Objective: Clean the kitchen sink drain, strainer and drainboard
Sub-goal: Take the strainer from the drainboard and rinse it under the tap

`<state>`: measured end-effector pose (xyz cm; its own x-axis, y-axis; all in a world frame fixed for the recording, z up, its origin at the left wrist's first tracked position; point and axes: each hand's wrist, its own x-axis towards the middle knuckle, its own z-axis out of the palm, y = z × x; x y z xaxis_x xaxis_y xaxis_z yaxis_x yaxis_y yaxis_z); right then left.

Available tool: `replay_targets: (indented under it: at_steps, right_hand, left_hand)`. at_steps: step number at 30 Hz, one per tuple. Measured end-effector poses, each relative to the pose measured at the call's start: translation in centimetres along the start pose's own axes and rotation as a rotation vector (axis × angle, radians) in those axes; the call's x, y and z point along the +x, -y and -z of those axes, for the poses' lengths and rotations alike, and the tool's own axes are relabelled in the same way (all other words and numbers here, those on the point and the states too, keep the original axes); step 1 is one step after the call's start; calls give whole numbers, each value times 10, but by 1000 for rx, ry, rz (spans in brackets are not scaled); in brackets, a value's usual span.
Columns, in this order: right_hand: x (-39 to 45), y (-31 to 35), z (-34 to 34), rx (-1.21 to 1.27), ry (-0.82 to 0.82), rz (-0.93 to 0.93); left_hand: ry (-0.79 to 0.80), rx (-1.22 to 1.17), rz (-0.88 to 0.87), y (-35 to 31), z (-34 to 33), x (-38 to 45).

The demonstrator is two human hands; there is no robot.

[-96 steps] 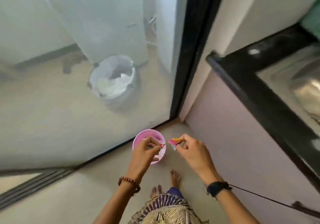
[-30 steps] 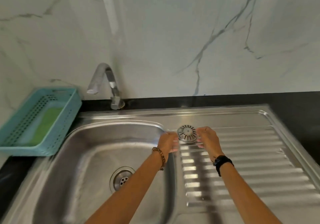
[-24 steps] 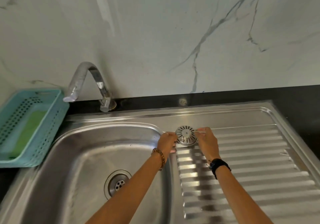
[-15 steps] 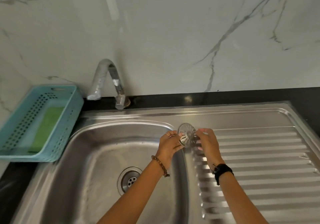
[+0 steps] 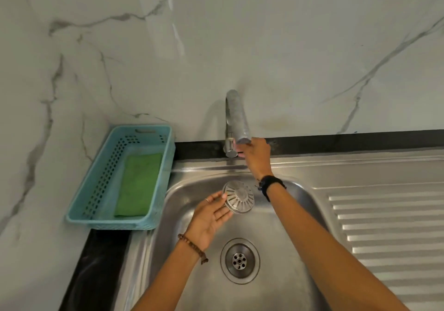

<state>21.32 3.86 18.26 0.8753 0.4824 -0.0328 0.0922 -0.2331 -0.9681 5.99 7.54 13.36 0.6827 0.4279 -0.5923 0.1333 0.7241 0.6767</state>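
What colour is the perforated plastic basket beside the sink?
The perforated plastic basket is light blue, holding a green cloth; the head view shows it.

Round slotted steel strainer (image 5: 238, 200), tilted on edge, held above the sink basin (image 5: 283, 217). Drain (image 5: 240, 260) open. Ribbed drainboard (image 5: 389, 233) at right.
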Motion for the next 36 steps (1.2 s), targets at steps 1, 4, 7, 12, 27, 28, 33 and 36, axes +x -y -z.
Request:
replay_targets:
  at_steps: [1, 4, 7, 12, 27, 28, 33, 36]
  right_hand:
    - [2, 0, -3, -17, -21, 9]
    - [9, 3, -9, -53, 15, -13]
    - [14, 5, -6, -99, 89, -46]
    - [-28, -38, 16, -281, 74, -223]
    - [-92, -98, 28, 67, 149, -268]
    - [-90, -100, 29, 102, 150, -309]
    - [-72, -86, 22, 63, 131, -325]
    - [-72, -74, 22, -130, 202, -88]
  left_hand:
    - [11, 6, 7, -1, 3, 2]
    - [36, 21, 43, -3, 6, 7]
    - [54, 9, 89, 1, 5, 13]
    - [24, -101, 153, 11, 13, 24]
    - [-49, 37, -37, 13, 8, 19]
    - [-59, 112, -78, 12, 5, 17]
    - [-182, 111, -14, 17, 8, 15]
    - [-175, 75, 59, 23, 12, 14]
